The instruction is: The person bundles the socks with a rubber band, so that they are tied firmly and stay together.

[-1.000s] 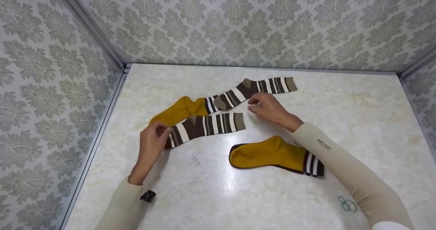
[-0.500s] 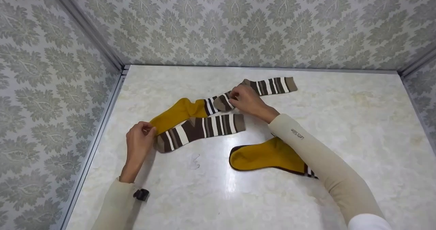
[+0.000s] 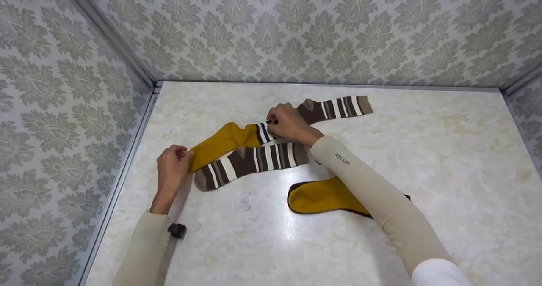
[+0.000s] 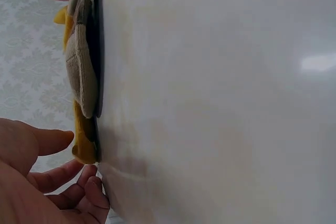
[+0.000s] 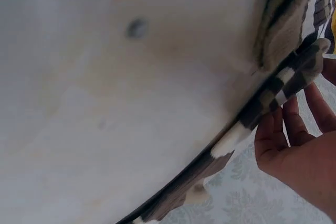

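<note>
A mustard sock [image 3: 220,144] with a dark, white-striped cuff lies slanting across the table. At its toe, my left hand [image 3: 171,167] pinches the end; the left wrist view shows thumb and finger about the mustard tip [image 4: 85,148]. My right hand [image 3: 288,123] pinches a dark edge at the sock's cuff end and covers the toe of the far brown striped sock [image 3: 313,110]. In the right wrist view that striped toe [image 5: 310,61] overlaps there, partly hidden by the fingers. Directly in front of the mustard sock lies another brown striped sock [image 3: 241,163], untouched.
Another mustard sock [image 3: 315,197] lies over a dark-edged one at front right, partly under my right sleeve [image 3: 360,171]. Patterned walls [image 3: 271,36] rise behind and on both sides of the pale table [image 3: 237,243].
My left hand has moved from the near striped sock's toe to the mustard sock's toe. My right hand has moved left, over the far striped sock, to the mustard sock's cuff.
</note>
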A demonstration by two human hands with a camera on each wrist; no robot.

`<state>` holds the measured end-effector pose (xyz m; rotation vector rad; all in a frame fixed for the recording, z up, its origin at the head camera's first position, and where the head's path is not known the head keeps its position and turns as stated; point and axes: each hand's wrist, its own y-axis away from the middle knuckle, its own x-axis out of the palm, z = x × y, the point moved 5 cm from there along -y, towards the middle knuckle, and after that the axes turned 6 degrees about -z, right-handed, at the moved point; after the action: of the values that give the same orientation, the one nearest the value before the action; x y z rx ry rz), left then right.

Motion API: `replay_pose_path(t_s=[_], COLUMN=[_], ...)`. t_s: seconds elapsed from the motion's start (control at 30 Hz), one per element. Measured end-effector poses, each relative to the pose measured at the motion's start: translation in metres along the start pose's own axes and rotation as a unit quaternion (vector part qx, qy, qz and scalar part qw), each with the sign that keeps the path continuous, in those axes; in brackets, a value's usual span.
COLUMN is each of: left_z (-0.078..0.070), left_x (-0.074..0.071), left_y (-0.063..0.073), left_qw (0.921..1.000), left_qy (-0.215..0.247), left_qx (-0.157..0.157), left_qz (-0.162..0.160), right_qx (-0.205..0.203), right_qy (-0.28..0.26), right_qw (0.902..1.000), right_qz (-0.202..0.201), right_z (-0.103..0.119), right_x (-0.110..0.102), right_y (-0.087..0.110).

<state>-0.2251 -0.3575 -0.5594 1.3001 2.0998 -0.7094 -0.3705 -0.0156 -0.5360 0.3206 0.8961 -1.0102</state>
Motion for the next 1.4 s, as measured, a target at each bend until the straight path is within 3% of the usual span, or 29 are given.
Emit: replay_pose_path(t_s=[0.07, 0.17, 0.3, 0.33, 0.43, 0.6, 0.7, 0.9, 1.13, 1.4], left_z=[-0.002, -0.019, -0.024, -0.025, -0.019, -0.028, -0.045, -0.07, -0.101, -0.132], left_x=[0.002, -0.001, 0.0, 0.0, 0.002, -0.009, -0.021, -0.032, -0.026, -0.006], left_y=[0.0, 0.007, 0.01, 0.01, 0.005, 0.003, 0.008, 0.013, 0.025, 0.043], left_qw=[1.0, 0.9998, 0.9995, 0.9995, 0.9997, 1.0, 0.9998, 0.9991, 0.9978, 0.9943], left_qy=[-0.005, -0.007, -0.025, -0.026, -0.021, 0.003, 0.016, 0.027, 0.052, 0.073], left_qx=[0.004, 0.005, 0.006, 0.004, 0.008, 0.006, -0.002, 0.023, 0.04, 0.059], left_qz=[0.003, 0.015, 0.018, 0.019, 0.012, -0.007, -0.013, -0.025, -0.004, 0.05], right_qx=[0.01, 0.018, 0.025, 0.027, 0.019, 0.015, 0.011, -0.02, -0.045, -0.018], right_qy=[0.025, 0.047, 0.052, 0.049, 0.018, -0.044, -0.083, -0.146, -0.174, -0.168], right_qw=[0.9996, 0.9986, 0.9983, 0.9984, 0.9994, 0.9974, 0.9944, 0.9839, 0.9757, 0.977], right_qz=[0.008, 0.014, 0.009, 0.007, -0.021, -0.054, -0.065, -0.101, -0.125, -0.131], right_z=[0.011, 0.006, -0.005, 0.003, 0.005, 0.029, 0.035, 0.044, 0.042, 0.023], right_x=[-0.002, 0.007, 0.019, 0.014, 0.014, -0.007, -0.015, -0.038, -0.072, -0.106], right_y=[0.003, -0.003, -0.009, -0.005, -0.006, 0.002, 0.004, 0.014, 0.044, 0.101])
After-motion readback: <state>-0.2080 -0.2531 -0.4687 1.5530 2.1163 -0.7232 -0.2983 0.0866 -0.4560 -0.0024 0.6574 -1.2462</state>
